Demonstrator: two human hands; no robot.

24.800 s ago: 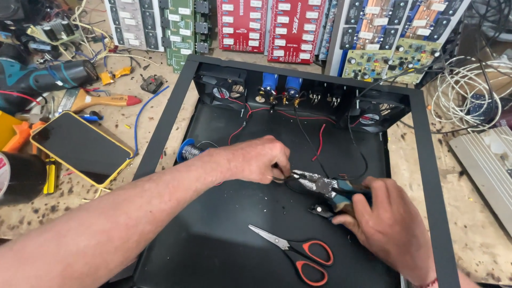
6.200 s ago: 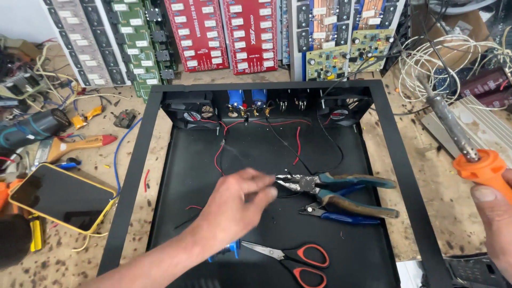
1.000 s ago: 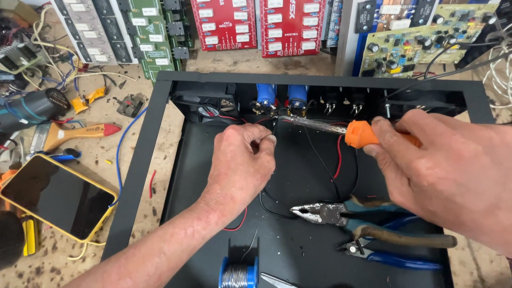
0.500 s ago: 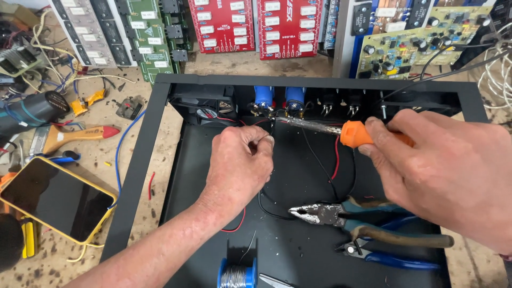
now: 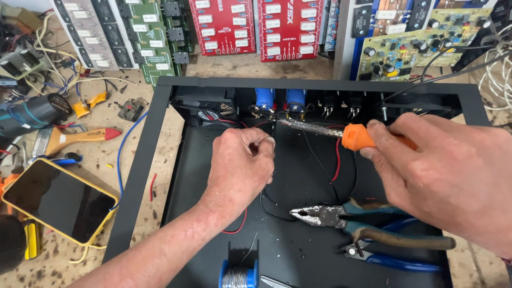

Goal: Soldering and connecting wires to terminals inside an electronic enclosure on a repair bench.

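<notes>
Orange-handled soldering iron (image 5: 358, 136) gripped in right hand (image 5: 448, 176) fingers; left hand (image 5: 240, 168) fingers pinch solder wire (image 5: 262, 138).

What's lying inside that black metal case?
Inside the case: pliers, blue cutters, a solder spool, red and black wires. Both hands cover part of the floor.

Electronics repair workshop. Scuffed, speckled worktop (image 5: 176, 133) littered with wire offcuts; red and green printed circuit boards (image 5: 256, 26) stacked along the far edge; open black metal chassis (image 5: 140, 176) in the middle; orange-handled soldering iron (image 5: 358, 136), steel combination pliers (image 5: 341, 216), blue solder spool (image 5: 238, 273).
</notes>
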